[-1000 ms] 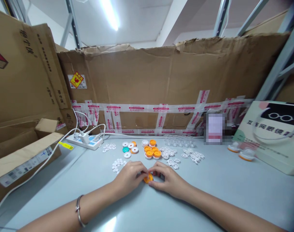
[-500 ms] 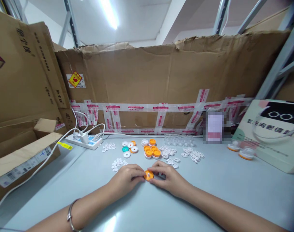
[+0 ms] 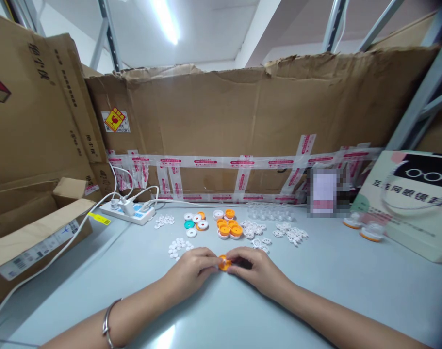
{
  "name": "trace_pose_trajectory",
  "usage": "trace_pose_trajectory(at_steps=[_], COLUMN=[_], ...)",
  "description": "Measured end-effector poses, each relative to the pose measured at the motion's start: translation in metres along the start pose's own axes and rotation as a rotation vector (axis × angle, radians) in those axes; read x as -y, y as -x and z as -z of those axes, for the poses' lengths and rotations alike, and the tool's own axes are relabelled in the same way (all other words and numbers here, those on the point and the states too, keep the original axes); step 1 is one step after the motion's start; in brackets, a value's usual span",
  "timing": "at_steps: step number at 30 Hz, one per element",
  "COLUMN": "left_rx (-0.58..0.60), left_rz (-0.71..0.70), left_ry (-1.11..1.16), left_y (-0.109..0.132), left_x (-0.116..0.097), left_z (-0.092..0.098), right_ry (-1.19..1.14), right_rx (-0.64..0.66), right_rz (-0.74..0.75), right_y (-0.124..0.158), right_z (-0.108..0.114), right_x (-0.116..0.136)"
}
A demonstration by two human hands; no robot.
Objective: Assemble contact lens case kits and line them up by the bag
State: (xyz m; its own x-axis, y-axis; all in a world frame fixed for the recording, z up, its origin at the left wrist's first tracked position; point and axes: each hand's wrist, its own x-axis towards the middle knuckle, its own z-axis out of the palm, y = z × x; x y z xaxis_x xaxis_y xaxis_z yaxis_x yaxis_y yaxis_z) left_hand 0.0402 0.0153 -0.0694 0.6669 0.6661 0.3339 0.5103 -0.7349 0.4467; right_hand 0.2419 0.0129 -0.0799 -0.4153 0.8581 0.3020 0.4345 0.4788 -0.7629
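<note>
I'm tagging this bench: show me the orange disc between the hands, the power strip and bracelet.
Orange disc (image 3: 225, 265), head view: upper face.
Power strip (image 3: 136, 218), head view: white casing.
Bracelet (image 3: 105, 325), head view: band.

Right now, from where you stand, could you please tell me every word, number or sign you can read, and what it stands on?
"互…网眼镜…市": pale bag, beneath a glasses logo; the gaps are unclear.
Red emblem: yellow diamond sticker on the back carton; its wording is too small.
Too blurred or small: left carton lettering, printed tape, shipping label on the open box.
</note>
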Motion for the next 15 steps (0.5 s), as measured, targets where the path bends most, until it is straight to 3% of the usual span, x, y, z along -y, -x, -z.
trace_pose_trajectory(at_steps=[8,15], left_rx=[-0.013,-0.007], left_rz=[-0.037,-0.094], left_ry=[-0.072,-0.169], left_y=[0.000,0.000], left_x=[-0.004,-0.006], left_z=[0.000,0.000], right_ry=[0.019,0.200], right_rx=[-0.013,-0.034], right_rz=[0.126,0.282], right_y=[0.000,0.003], right_z=[0.000,-0.003], right_x=[-0.004,-0.011])
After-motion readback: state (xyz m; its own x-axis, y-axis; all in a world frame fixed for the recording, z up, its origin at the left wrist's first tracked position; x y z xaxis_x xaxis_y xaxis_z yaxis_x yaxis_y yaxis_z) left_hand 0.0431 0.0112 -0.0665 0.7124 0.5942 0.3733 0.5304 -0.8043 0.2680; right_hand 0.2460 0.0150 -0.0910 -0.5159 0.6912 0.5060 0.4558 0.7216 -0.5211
